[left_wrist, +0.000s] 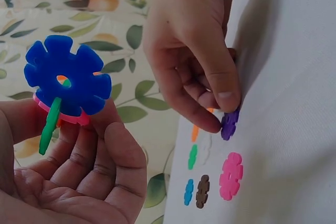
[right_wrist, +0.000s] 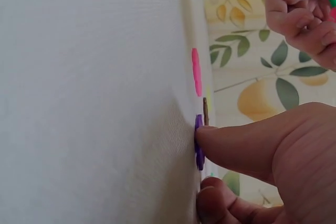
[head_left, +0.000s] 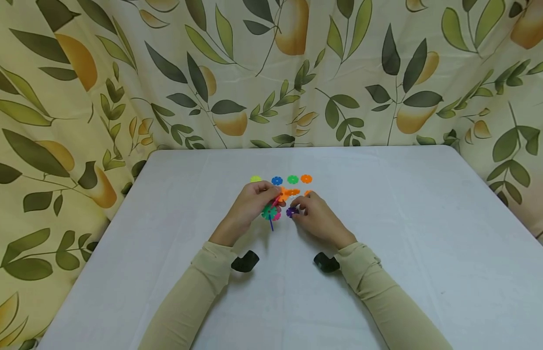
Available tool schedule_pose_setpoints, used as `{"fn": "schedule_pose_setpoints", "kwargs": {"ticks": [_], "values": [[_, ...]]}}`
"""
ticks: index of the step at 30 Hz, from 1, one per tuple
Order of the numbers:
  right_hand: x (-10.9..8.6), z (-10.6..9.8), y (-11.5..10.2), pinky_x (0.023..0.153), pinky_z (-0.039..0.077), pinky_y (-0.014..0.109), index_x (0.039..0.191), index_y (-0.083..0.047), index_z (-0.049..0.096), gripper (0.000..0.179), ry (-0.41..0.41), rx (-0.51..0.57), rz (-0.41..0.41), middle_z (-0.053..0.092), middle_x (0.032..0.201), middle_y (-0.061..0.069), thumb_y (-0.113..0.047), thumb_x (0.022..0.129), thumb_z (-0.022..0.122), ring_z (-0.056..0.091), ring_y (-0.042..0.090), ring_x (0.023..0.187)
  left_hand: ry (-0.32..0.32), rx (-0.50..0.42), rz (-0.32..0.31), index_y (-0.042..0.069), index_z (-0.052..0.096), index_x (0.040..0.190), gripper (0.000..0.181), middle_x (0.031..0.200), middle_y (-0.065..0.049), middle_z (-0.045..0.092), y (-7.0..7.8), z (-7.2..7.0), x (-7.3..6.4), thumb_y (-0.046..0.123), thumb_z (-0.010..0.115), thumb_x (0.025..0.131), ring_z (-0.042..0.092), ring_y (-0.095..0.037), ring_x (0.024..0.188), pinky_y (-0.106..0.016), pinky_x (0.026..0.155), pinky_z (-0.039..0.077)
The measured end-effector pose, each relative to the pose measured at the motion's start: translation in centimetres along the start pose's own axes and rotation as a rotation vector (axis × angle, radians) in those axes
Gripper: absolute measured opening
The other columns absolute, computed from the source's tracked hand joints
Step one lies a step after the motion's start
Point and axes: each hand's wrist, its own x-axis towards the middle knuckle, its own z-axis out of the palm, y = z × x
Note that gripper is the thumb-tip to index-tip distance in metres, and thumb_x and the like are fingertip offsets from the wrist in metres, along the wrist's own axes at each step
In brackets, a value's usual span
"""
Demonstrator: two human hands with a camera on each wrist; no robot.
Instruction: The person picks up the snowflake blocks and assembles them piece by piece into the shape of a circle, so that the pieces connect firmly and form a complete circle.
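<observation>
My left hand (head_left: 252, 206) holds a joined piece of flower-shaped plastic discs above the table. In the left wrist view, a blue disc (left_wrist: 81, 90) faces the camera, a green disc (left_wrist: 50, 127) slots through it edge-on, and a pink disc (left_wrist: 79, 119) sits behind; orange discs (head_left: 283, 194) also show in the head view. Low at the table, my right hand (head_left: 321, 218) pinches a purple disc (left_wrist: 230, 124) between thumb and index fingertip. In the right wrist view the thumb lies on this purple disc (right_wrist: 199, 142), which still appears flat against the cloth.
Loose discs lie around the hands: pink (left_wrist: 231, 177), brown (left_wrist: 202, 191), light blue (left_wrist: 188, 192) and green (left_wrist: 192, 157). Farther back are yellow (head_left: 255, 179), blue (head_left: 277, 180), green (head_left: 292, 179) and orange (head_left: 306, 178) ones. A patterned curtain (head_left: 271, 97) hangs behind the white table (head_left: 407, 218).
</observation>
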Motion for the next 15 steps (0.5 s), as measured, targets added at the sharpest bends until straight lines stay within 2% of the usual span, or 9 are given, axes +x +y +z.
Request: {"fn": "schedule_pose_setpoints", "kwargs": {"ticks": [3, 6, 10, 15], "values": [[0.0, 0.05, -0.01, 0.089, 0.055, 0.048, 0.119, 0.0, 0.075, 0.022, 0.009, -0.007, -0.007, 0.059, 0.106, 0.017, -0.002, 0.097, 0.074, 0.06, 0.034, 0.103, -0.003, -0.003, -0.006, -0.002, 0.066, 0.109, 0.019, 0.091, -0.009, 0.076, -0.05, 0.07, 0.04, 0.016, 0.06, 0.111, 0.074, -0.032, 0.09, -0.024, 0.078, 0.058], [-0.05, 0.01, -0.13, 0.087, 0.053, 0.046, 0.116, 0.002, 0.074, 0.019, 0.014, -0.01, -0.017, 0.058, 0.105, 0.017, -0.001, 0.096, 0.074, 0.058, 0.033, 0.1, -0.003, -0.017, -0.021, -0.002, 0.064, 0.115, 0.019, 0.09, -0.01, 0.076, -0.09, 0.15, 0.09, 0.016, 0.059, 0.112, 0.072, -0.019, 0.077, -0.024, 0.077, 0.059], [-0.03, -0.03, -0.2, 0.081, 0.049, 0.042, 0.107, 0.004, 0.066, 0.015, 0.016, -0.003, -0.025, 0.056, 0.101, 0.014, 0.0, 0.095, 0.075, 0.055, 0.029, 0.093, 0.015, -0.02, -0.045, -0.001, 0.061, 0.122, 0.019, 0.09, -0.011, 0.077, -0.1, 0.22, 0.13, 0.015, 0.057, 0.113, 0.071, -0.018, 0.074, -0.024, 0.075, 0.059], [-0.12, -0.28, -0.2, 0.073, 0.049, 0.037, 0.102, -0.001, 0.059, 0.016, 0.024, 0.044, 0.006, 0.063, 0.088, 0.008, 0.0, 0.096, 0.073, 0.057, 0.024, 0.08, 0.028, -0.022, -0.078, 0.001, 0.058, 0.128, 0.02, 0.092, -0.012, 0.076, -0.03, 0.35, 0.19, 0.013, 0.055, 0.113, 0.071, -0.021, 0.075, -0.024, 0.073, 0.059]]}}
